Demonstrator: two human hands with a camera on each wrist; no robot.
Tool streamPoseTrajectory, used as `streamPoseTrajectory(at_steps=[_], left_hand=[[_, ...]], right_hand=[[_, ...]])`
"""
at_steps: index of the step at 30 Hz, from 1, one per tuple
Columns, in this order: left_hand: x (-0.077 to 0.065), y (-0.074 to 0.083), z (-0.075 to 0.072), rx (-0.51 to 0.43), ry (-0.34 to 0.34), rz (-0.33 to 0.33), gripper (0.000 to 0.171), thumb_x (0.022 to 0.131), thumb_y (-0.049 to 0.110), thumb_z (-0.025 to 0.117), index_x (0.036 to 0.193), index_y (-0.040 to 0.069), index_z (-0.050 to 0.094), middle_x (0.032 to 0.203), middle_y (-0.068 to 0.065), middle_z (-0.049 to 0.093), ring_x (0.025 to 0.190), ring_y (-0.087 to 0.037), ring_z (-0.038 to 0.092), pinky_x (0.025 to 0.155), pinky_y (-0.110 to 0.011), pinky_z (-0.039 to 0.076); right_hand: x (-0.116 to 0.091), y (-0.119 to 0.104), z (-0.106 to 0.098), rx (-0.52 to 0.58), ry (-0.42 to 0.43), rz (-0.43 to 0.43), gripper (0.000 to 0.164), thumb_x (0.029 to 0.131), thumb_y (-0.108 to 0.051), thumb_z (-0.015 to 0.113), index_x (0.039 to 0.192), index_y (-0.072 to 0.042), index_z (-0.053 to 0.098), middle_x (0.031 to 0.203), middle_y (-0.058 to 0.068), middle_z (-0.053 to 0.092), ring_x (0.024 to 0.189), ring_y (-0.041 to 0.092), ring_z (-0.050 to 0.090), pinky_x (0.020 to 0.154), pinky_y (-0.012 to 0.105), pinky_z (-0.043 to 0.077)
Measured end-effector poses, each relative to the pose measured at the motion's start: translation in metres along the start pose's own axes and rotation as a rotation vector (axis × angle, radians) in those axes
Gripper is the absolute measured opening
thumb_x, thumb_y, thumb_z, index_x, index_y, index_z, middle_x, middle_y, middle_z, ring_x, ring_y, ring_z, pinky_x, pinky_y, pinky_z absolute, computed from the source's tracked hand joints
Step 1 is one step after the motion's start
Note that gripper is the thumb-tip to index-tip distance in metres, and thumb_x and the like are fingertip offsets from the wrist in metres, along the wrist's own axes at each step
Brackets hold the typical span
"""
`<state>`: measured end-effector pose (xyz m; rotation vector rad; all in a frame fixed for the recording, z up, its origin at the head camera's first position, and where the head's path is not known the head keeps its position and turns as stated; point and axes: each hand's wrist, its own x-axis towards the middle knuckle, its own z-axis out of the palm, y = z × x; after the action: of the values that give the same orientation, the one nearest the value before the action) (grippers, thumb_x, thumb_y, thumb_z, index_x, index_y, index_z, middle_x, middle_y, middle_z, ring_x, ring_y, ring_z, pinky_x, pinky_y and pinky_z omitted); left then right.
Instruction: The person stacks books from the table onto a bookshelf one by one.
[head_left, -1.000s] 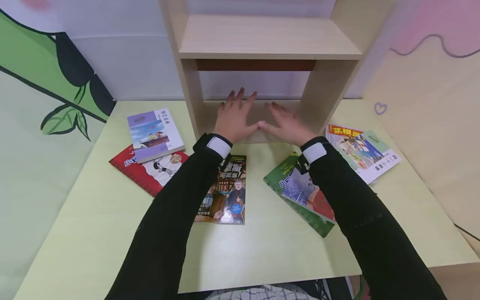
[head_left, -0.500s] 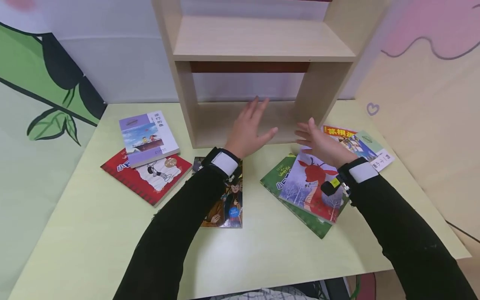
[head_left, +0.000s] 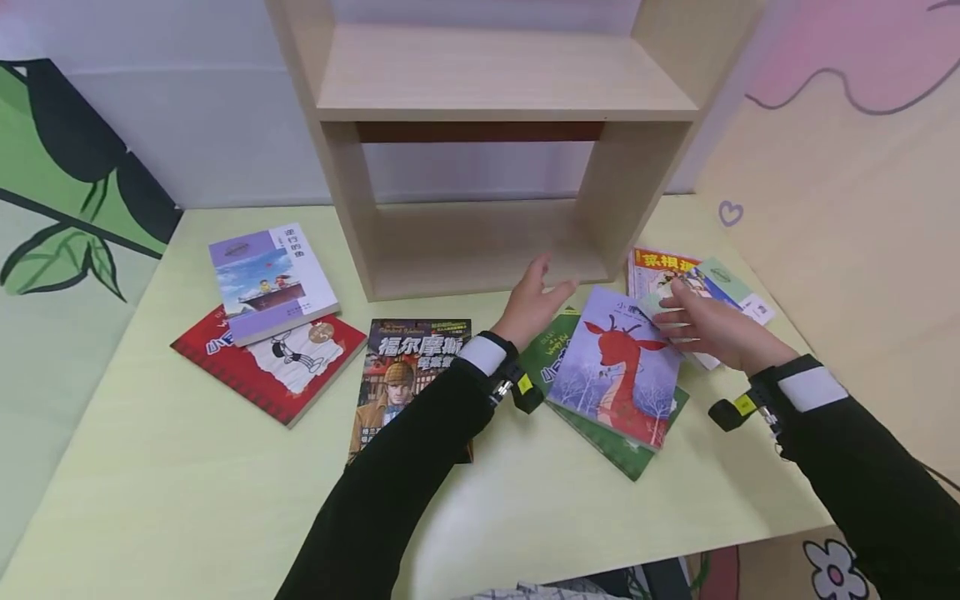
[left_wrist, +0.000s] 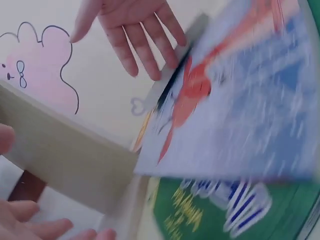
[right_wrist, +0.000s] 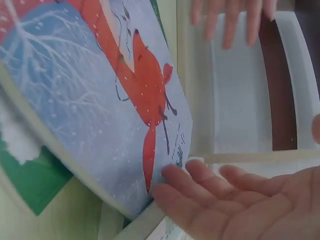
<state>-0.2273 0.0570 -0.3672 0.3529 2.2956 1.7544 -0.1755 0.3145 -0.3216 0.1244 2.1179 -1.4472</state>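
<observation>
Left hand [head_left: 527, 308] and right hand [head_left: 716, 329], fingers loosely stretched out, by the deer book [head_left: 618, 367].
It hides much of the green book [head_left: 628, 460] on the counter [head_left: 487, 525]; whether fingertips touch it, I can't tell.

In the head view, the pale table [head_left: 150, 500] spreads toward eight o'clock. The lilac wall [head_left: 225, 142] stands at ten o'clock, and between nine and ten o'clock there is a painting of green and dark leaves [head_left: 71, 133]. At two o'clock a pink shape [head_left: 885, 58] has a wavy grey outline; a small purple heart [head_left: 731, 213] is drawn below it. A white flower [head_left: 835, 571] appears at four o'clock. Toward five o'clock, some dark objects [head_left: 666, 578] are perhaps equipment, but they are mostly hidden.
</observation>
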Motion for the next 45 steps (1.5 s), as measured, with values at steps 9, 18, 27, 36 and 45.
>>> streamPoseTrajectory(at_steps=[9,18,27,36,45], left_hand=[[-0.004,-0.006,0.013,-0.190,-0.070,-0.276,0.066,0.091,0.038,0.052,0.146,0.018,0.021,0.146,-0.010,0.030,0.128,-0.030,0.034,0.101,-0.051,0.030],[-0.002,-0.006,0.018,-0.233,-0.029,-0.337,0.066,0.090,0.036,0.054,0.145,0.016,0.023,0.142,-0.011,0.034,0.121,-0.032,0.041,0.099,-0.049,0.034],[0.000,-0.005,0.018,-0.344,-0.021,-0.359,0.062,0.091,0.031,0.052,0.143,0.011,0.025,0.140,-0.008,0.035,0.122,-0.027,0.037,0.095,-0.045,0.038],[0.004,-0.007,0.005,-0.593,-0.079,-0.470,0.057,0.091,0.031,0.054,0.141,0.013,0.031,0.143,-0.011,0.026,0.128,-0.029,0.025,0.097,-0.048,0.032],[0.009,-0.018,0.001,-0.730,0.023,-0.596,0.063,0.087,0.031,0.059,0.140,0.012,0.030,0.138,-0.016,0.030,0.119,-0.028,0.032,0.087,-0.037,0.039]], right_hand=[[-0.025,-0.003,0.009,-0.280,-0.039,0.104,0.080,0.095,-0.054,0.030,0.137,0.014,0.021,0.136,0.034,0.032,0.125,0.046,0.033,0.100,0.050,0.034],[-0.024,0.009,0.016,-0.270,-0.081,0.137,0.078,0.095,-0.050,0.035,0.138,0.014,0.020,0.138,0.033,0.028,0.124,0.046,0.034,0.099,0.048,0.036],[-0.007,0.001,0.021,0.182,-0.113,0.174,0.083,0.096,-0.045,0.038,0.142,0.006,-0.010,0.148,0.029,-0.006,0.135,0.045,0.004,0.107,0.047,0.019],[-0.004,0.004,0.026,0.482,0.000,0.235,0.075,0.098,-0.039,0.037,0.145,-0.002,-0.008,0.150,0.022,0.000,0.136,0.036,0.012,0.108,0.043,0.021],[0.000,0.012,0.035,0.694,0.081,0.263,0.068,0.097,-0.031,0.040,0.147,-0.010,-0.002,0.139,0.008,0.023,0.127,0.021,0.023,0.107,0.035,0.027]])
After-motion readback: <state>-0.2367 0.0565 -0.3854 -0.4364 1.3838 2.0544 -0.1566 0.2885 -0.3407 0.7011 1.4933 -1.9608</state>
